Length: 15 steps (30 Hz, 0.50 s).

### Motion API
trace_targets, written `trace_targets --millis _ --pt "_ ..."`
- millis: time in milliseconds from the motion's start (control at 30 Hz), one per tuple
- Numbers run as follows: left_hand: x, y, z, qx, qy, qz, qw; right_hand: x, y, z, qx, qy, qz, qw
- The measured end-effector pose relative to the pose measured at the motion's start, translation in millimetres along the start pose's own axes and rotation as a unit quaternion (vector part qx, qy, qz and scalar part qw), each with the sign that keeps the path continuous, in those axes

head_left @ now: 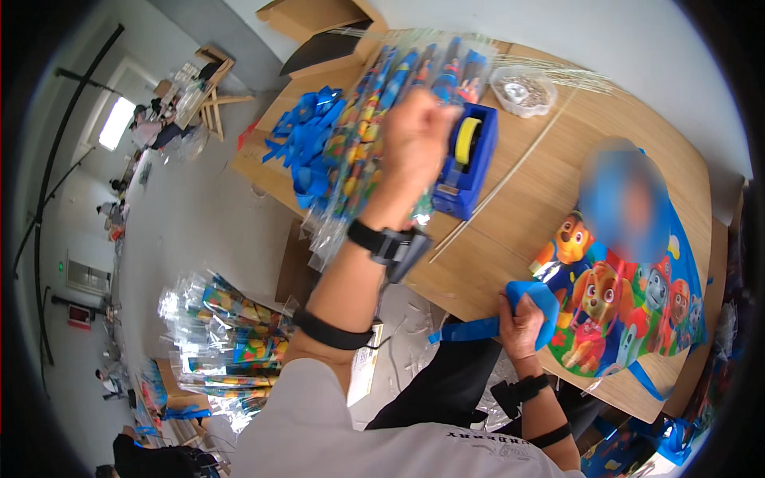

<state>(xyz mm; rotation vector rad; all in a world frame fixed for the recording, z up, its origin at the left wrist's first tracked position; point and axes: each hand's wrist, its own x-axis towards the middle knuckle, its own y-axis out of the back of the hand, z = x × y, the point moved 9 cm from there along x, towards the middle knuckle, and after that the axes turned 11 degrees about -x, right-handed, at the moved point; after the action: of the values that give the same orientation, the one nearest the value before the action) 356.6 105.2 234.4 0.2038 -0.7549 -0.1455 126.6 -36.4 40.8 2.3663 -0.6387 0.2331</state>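
Note:
My left hand [416, 135] is raised over a row of clear-wrapped, rolled colourful packages [370, 119], just left of a blue tape dispenser [476, 163] with a yellow core. Its fingers are curled into a fist, slightly blurred; anything inside is hidden. Near the table's front edge, my right hand [522, 325] grips a folded blue ribbon [535, 307], whose loose end sticks out to the left. Beyond that hand lies a flat printed sheet [602, 319] with cartoon dogs and blue edges, partly touching the ribbon.
Blue ribbon bundles [307, 139] lie at the table's left end, by an open cardboard box [327, 48]. A clear tub [523, 90] of small parts and thin rods [558, 73] sit at the back. More wrapped packages [239, 342] stand at lower left. People work in the distance.

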Motion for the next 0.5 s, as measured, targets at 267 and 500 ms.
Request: trace_targets --millis 267,500 --pt "-62 252 -148 0.318 0.217 0.097 0.918 -5 -3 -1 -0.021 -0.001 0.003 1.0" --pt "-80 223 -153 0.394 0.353 0.02 0.848 -5 -4 9 -0.048 -0.016 -0.011 0.999"
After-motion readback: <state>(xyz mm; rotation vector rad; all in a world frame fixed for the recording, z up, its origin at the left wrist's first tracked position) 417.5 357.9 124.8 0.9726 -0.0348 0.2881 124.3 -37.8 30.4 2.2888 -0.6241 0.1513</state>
